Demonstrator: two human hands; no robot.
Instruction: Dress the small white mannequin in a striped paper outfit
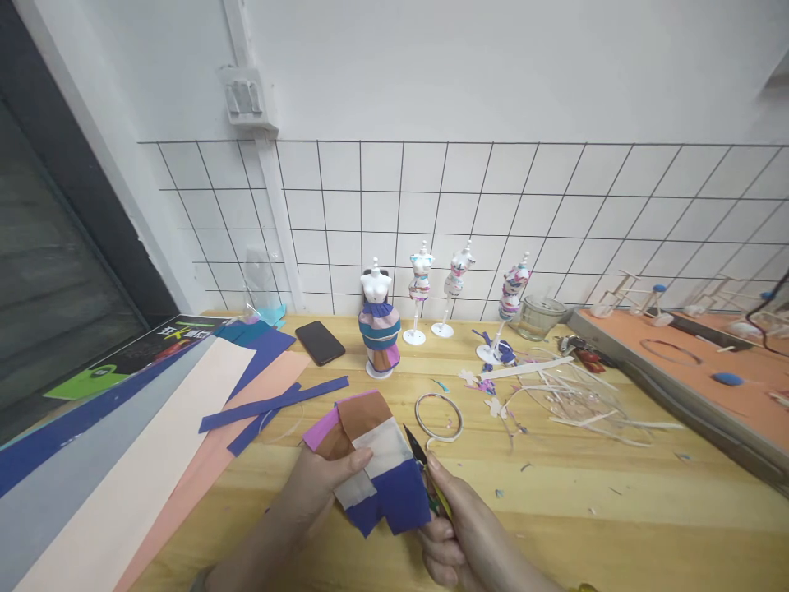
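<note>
My left hand [324, 477] pinches a patchwork piece of crepe paper [394, 485] made of brown, white, dark blue and pink sections, held above the table. In my right hand [456, 526] is a pair of small scissors [417, 448], dark blades pointing up and away at the paper's right edge. Whether the blades touch the paper I cannot tell. Behind the paper stands a small white mannequin [376, 288] dressed in a tiered skirt [379, 329] of blue, pink and teal. Dark blue strips [271, 404] lie to the left of the paper.
Long coloured sheets [154, 444] cover the left side, near a black phone [320, 342]. Further mannequins [421, 284] stand along the back. A ring [439, 416], tangled pale strips [573, 395], a glass jar [538, 317] and an orange-topped tray [696, 362] are on the right.
</note>
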